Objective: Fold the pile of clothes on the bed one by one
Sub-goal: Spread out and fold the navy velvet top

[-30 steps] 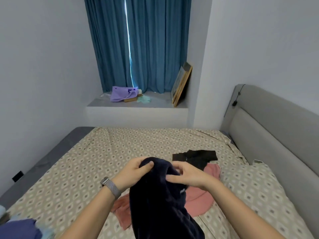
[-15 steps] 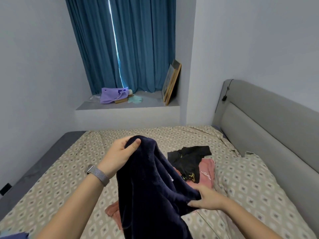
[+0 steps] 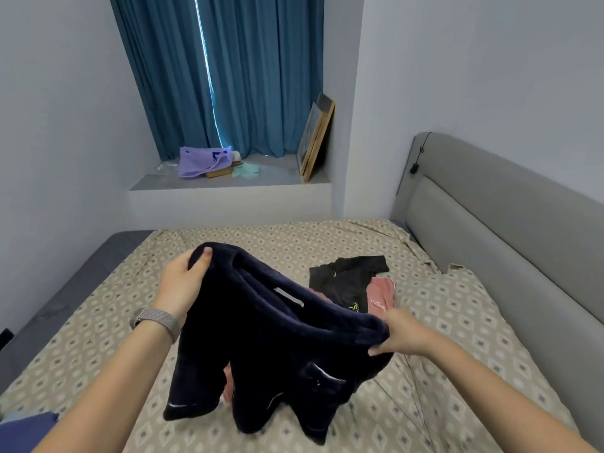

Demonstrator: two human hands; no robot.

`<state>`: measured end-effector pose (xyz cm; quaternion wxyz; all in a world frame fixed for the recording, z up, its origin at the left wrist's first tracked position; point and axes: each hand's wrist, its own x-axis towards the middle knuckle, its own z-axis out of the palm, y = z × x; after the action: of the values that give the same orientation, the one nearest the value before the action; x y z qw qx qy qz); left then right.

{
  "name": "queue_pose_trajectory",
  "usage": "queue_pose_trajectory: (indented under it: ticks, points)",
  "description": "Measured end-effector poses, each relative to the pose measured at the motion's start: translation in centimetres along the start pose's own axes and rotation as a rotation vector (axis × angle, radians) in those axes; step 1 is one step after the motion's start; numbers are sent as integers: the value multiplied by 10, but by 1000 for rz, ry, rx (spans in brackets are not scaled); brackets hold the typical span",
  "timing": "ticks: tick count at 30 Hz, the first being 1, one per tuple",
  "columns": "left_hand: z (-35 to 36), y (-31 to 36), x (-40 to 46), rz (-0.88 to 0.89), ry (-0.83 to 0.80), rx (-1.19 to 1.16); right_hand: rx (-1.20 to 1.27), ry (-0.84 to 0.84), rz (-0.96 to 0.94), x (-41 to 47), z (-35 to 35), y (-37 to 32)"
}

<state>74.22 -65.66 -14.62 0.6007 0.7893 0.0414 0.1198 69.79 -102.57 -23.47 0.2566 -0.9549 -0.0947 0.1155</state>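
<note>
A dark navy fleece garment [image 3: 274, 348] with thin white trim hangs in the air above the patterned bed [image 3: 98, 322]. My left hand [image 3: 179, 282] grips its upper left edge, thumb on top. My right hand [image 3: 397, 333] grips the opposite edge lower down, so the opening is stretched between both hands. Behind it on the bed lie a black garment [image 3: 348, 279] and a pink garment [image 3: 379, 295], partly hidden by the navy one.
A grey padded headboard [image 3: 490, 223] runs along the right. A blue cloth [image 3: 26, 429] lies at the bottom left corner. The window ledge [image 3: 271, 181] holds a purple bag [image 3: 202, 161] and leaning picture frames [image 3: 315, 135], with blue curtains behind.
My hands have moved apart and spread the navy garment wide; the right hand shifted right along its edge. The view has tilted slightly.
</note>
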Motion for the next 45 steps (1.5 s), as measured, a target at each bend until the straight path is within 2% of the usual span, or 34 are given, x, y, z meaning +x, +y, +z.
queue_pose_trajectory:
  ticks: [2,4,6,8,13,17,22,27,32,35,38,39,41,45]
  points:
    - [-9,6,-7,94,21,41,-23,59,-6,-5,-9,-8]
    - [-23,17,-12,163,46,55,44,246,-9,-14,-26,-17]
    - [-41,25,-10,165,-33,95,192,406,-30,-28,-43,-32]
    - [-57,32,-6,108,-149,156,293,458,-51,-41,-57,-50]
    - [-57,24,-16,19,-228,102,283,455,-8,-59,-56,-77]
    - [-52,-3,-28,-72,-286,76,391,431,0,-76,-41,-74]
    - [-40,-21,-31,-53,-375,111,445,411,22,-88,-32,-62]
    - [-23,-31,-36,-81,-438,56,486,416,174,-91,-9,-35]
    - [-8,-42,-46,-143,-507,16,539,354,295,-90,13,-19]
    - [-5,-53,-41,-229,-697,34,550,305,317,-85,23,-10]
    - [1,-63,-36,-350,-1011,230,506,186,322,-81,26,9]
    - [4,-64,-36,-372,-1059,278,476,134,322,-80,26,17]
    - [17,-66,-33,-379,-1040,280,440,59,323,-75,24,34]
    - [59,-79,-5,-371,-890,245,410,52,343,-36,11,66]
